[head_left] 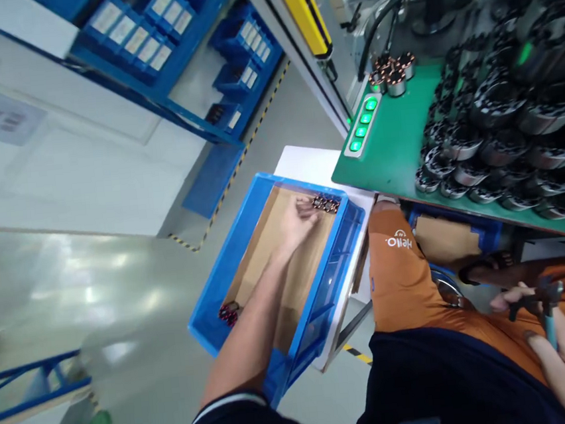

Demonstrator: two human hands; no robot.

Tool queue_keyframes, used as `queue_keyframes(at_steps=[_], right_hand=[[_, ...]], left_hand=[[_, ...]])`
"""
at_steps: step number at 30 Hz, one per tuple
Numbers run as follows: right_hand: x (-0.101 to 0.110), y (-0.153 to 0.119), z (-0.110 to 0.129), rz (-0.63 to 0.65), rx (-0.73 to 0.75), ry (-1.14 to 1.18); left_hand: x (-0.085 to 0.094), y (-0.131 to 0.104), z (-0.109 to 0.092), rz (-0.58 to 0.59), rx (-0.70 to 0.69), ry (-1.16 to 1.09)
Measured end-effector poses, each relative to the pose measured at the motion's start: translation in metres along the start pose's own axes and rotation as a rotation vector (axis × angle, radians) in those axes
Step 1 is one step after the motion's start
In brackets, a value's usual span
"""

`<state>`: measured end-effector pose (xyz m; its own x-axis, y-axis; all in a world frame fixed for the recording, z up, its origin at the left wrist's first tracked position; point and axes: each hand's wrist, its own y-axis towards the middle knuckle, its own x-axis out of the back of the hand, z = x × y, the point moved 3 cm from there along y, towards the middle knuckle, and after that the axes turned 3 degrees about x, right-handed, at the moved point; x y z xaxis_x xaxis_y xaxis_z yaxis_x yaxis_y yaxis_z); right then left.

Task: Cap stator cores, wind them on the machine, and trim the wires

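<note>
My left hand (300, 225) reaches into a blue plastic bin (225, 244) lined with brown cardboard. Its fingers are curled with the thumb apart, right beside copper-wound motor stators (326, 204) in the bin's upper right corner. Nothing shows clearly between finger and thumb, though the hand is slightly blurred. More wound stators (229, 313), reddish, sit at the bin's lower left, partly behind my forearm. Over my lap, my right hand (558, 345) is closed on what looks like a small hammer (550, 326) with a teal handle and a dark and metal head.
A green-topped bench (387, 155) carries many dark ring-shaped metal parts (501, 151), several stators (392, 76) and a strip of lit green buttons (363, 125). A yellow sensor bar (302, 10) stands behind. Blue shelving (173, 109) holds small bins.
</note>
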<state>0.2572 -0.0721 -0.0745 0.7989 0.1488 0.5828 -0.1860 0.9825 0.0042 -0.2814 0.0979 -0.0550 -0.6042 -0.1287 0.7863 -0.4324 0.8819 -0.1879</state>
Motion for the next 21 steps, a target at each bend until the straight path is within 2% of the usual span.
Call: queue_keyframes(at_steps=[2, 4, 5, 6, 8, 9, 11, 13, 14, 15, 17, 19, 21], right_hand=[[-0.01, -0.003, 0.004, 0.0, -0.004, -0.038], [-0.02, -0.001, 0.013, -0.032, -0.012, -0.037], [-0.023, 0.003, 0.019, -0.075, -0.03, -0.024], [-0.028, 0.008, 0.026, -0.038, -0.035, 0.023], [-0.036, 0.022, 0.04, 0.058, -0.042, 0.133], [-0.037, 0.029, 0.048, 0.085, -0.026, 0.126], [-0.036, 0.038, 0.062, 0.112, -0.008, 0.1], [-0.032, 0.038, 0.072, 0.142, -0.03, 0.128], [-0.029, 0.035, 0.074, 0.154, -0.062, 0.165], [-0.026, 0.03, 0.074, 0.157, -0.105, 0.209], [-0.02, 0.017, 0.068, 0.125, -0.207, 0.285], [-0.015, 0.001, 0.055, 0.074, -0.306, 0.336], [-0.014, -0.014, 0.04, 0.033, -0.386, 0.358]], left_hand=[[0.021, -0.014, -0.029, -0.018, -0.084, -0.03], [0.037, -0.03, -0.07, -0.079, -0.236, -0.074], [0.044, -0.04, -0.098, -0.178, -0.435, -0.073], [0.047, -0.052, -0.129, -0.273, -0.637, -0.095], [0.041, -0.078, -0.196, -0.336, -0.965, -0.139], [0.034, -0.094, -0.232, -0.359, -1.125, -0.153], [0.015, -0.123, -0.303, -0.319, -1.272, -0.158], [-0.011, -0.146, -0.365, -0.292, -1.334, -0.118], [-0.024, -0.155, -0.391, -0.282, -1.365, -0.153], [-0.039, -0.159, -0.411, -0.24, -1.345, -0.172], [-0.067, -0.157, -0.438, -0.148, -1.297, -0.245], [-0.092, -0.145, -0.454, -0.076, -1.255, -0.314], [-0.111, -0.13, -0.465, -0.052, -1.246, -0.357]])
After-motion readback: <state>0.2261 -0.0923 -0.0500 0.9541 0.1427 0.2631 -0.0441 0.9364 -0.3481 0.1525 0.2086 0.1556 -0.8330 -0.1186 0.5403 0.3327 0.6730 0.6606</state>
